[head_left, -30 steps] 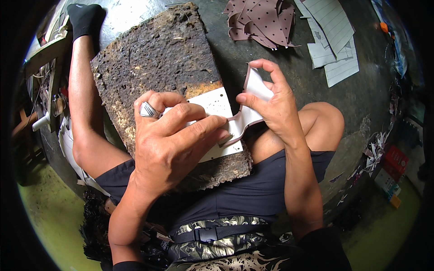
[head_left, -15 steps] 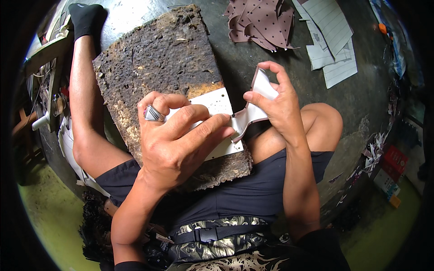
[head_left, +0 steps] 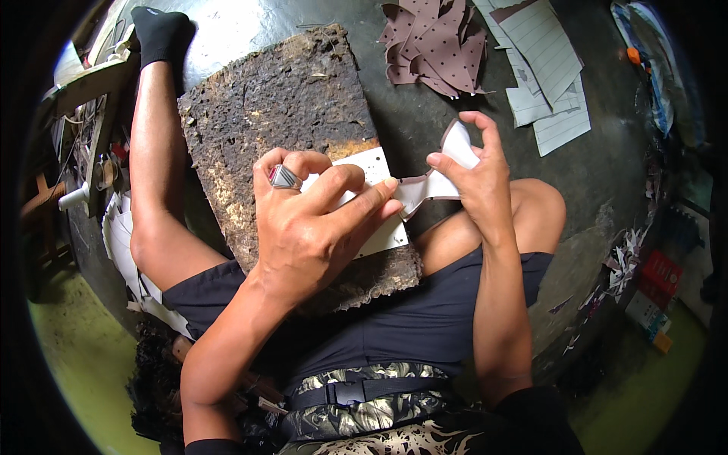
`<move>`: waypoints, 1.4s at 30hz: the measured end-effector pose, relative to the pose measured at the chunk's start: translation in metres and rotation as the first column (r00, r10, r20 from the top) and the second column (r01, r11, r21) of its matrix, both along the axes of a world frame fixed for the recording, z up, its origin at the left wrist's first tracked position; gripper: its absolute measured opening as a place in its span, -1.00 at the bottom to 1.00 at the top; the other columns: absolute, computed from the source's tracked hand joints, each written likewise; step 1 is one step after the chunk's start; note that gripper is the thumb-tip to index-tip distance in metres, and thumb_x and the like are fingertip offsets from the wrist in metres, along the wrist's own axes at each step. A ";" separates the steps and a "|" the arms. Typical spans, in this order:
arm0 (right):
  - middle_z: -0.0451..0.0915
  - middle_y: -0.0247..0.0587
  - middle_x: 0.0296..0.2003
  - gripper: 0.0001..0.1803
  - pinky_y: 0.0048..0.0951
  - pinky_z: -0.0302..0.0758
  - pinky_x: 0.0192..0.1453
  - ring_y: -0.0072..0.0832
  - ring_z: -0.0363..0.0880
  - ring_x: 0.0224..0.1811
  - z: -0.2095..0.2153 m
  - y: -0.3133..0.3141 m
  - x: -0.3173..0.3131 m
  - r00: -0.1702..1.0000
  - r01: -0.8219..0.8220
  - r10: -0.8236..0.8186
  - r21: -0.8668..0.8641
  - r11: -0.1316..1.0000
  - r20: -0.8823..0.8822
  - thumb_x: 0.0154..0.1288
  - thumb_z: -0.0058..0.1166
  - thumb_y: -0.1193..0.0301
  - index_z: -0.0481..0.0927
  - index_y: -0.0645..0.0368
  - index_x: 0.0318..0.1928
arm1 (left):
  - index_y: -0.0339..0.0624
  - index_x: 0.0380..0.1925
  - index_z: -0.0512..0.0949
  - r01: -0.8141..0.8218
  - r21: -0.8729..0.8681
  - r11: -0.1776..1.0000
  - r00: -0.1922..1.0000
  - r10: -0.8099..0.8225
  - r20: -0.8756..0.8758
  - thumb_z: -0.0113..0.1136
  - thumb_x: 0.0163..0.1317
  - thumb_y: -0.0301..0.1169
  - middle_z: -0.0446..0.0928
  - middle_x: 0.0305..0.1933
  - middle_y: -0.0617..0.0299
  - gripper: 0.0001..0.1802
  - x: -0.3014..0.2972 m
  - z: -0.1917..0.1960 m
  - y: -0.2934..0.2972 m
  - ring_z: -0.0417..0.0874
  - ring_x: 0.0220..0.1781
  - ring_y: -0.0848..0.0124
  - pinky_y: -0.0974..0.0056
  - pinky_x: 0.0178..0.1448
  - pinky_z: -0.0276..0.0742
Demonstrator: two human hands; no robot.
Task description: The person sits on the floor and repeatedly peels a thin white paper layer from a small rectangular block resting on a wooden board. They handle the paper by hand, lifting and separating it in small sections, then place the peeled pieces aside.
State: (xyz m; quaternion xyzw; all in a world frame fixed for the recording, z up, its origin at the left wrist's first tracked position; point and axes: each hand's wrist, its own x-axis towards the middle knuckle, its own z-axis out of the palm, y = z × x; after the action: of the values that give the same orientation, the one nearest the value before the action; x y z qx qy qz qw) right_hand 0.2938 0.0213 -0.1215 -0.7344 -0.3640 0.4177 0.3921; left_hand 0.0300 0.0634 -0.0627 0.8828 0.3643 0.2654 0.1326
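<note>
- We are holding a narrow, flexible strip (head_left: 429, 188) between our hands, over the right edge of the white plate and out past it.
- We are judging the handling to be under way, not finished: both ends are in our hands, and the middle is curving freely, not lying flat. The mauve border is looking already formed along the edges we can see; we cannot tell whether it is complete under our fingers.
- The strip is showing a smooth white face, bending at the middle and rising toward its right end.
- Our left hand (head_left: 311, 224), wearing a silver ring (head_left: 284, 177), is pinching the left end between thumb and index finger.
- Our right hand (head_left: 484, 178) is gripping the other end, thumb against the white face, index finger curling over the top.
- Beneath the left hand, the holed white plate (head_left: 384, 240) is resting on a rough, dark board (head_left: 280, 98) across our lap.
- Farther out, dotted mauve pieces (head_left: 436, 49) are lying heaped beside pale lined sheets (head_left: 542, 57), both untouched by our hands.
</note>
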 end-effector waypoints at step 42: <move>0.60 0.05 0.61 -0.50 -0.13 0.32 0.80 -0.10 0.50 0.71 0.042 -0.009 0.010 0.820 -0.390 0.220 0.235 0.890 0.528 0.61 0.27 0.63 0.67 0.29 0.48 | -0.33 0.03 0.79 -0.954 -0.283 0.104 0.192 0.933 -0.304 0.82 0.19 -0.09 0.87 -0.08 0.01 -0.38 -0.475 -0.056 -0.047 0.86 -0.09 0.24 0.11 0.08 0.74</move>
State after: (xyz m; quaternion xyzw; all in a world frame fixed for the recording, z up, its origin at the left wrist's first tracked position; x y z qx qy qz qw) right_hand 0.3038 0.0127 -0.0792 -0.6696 -0.6302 0.2097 0.3324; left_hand -0.4451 0.0169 -0.1192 0.4025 0.8904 0.1834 0.1072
